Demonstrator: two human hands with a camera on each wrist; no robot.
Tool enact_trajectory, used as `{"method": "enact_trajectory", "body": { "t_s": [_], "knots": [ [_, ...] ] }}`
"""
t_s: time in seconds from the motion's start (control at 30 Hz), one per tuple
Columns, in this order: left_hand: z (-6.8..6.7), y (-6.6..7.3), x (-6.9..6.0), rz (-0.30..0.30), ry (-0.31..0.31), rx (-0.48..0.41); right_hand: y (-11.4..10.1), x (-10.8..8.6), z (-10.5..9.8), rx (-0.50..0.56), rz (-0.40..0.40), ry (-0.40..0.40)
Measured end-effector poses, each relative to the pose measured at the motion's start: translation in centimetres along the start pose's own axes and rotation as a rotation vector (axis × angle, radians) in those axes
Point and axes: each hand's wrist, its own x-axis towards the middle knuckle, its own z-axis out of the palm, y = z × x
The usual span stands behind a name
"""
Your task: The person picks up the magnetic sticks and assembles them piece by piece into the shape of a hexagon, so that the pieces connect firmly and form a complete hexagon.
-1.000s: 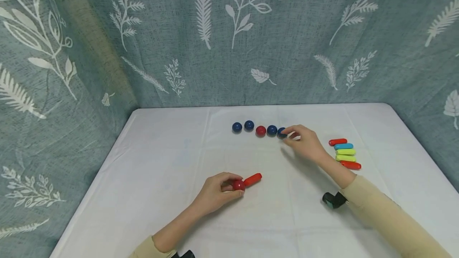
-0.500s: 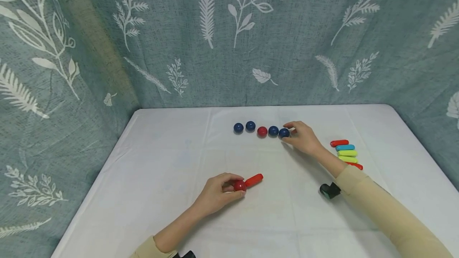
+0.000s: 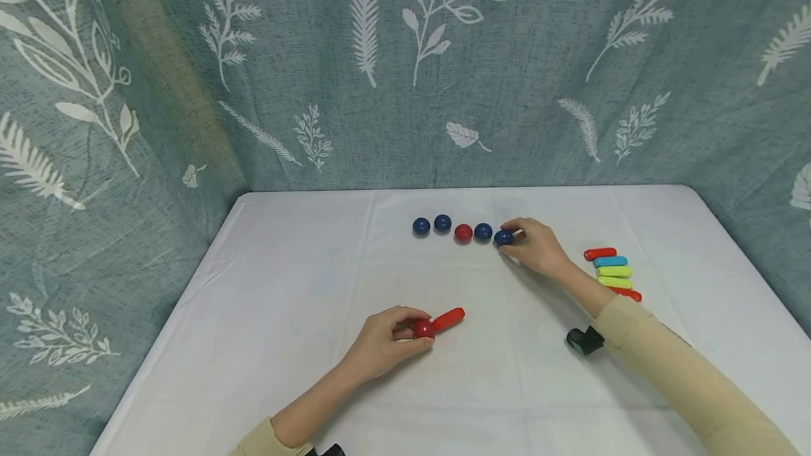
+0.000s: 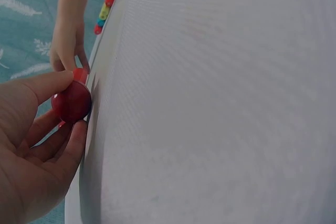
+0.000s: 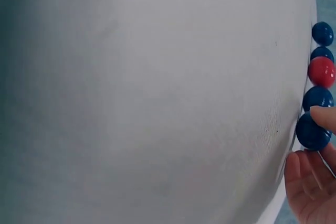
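Near the middle of the table, my left hand [image 3: 384,343] pinches a red ball [image 3: 424,329] between thumb and fingers; a red stick [image 3: 449,319] lies against the ball's far right side. In the left wrist view the red ball [image 4: 72,102] sits between the thumb and fingertips. Farther back, my right hand [image 3: 538,248] holds the rightmost blue ball [image 3: 503,238] of a row, thumb on the near side. The right wrist view has that blue ball [image 5: 313,131] between thumb and fingers, beside another blue ball [image 5: 318,99].
Left of the right hand stand another blue ball [image 3: 483,232], a red ball [image 3: 463,233] and two more blue balls [image 3: 443,223]. On the right lies a column of coloured sticks [image 3: 614,271], partly behind the right forearm. A patterned curtain [image 3: 405,132] hangs behind the table [image 3: 266,287].
My right hand has closed its fingers around the rightmost blue ball, which has shifted slightly right, leaving a small gap beside its neighbour. The left hand keeps its grip on the red ball.
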Motion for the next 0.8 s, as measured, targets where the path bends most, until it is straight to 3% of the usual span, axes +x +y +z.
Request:
{"method": "enact_trajectory", "body": {
  "t_s": [0.5,0.8],
  "knots": [
    [-0.2,0.3,0.2,-0.01,-0.011,-0.003,-1.2,-3.8,0.2,0.105,-0.056,-0.129],
    [-0.2,0.5,0.1,-0.025,-0.012,0.021,-2.6,-5.7,1.4,0.158,-0.152,-0.204]
  ]
}}
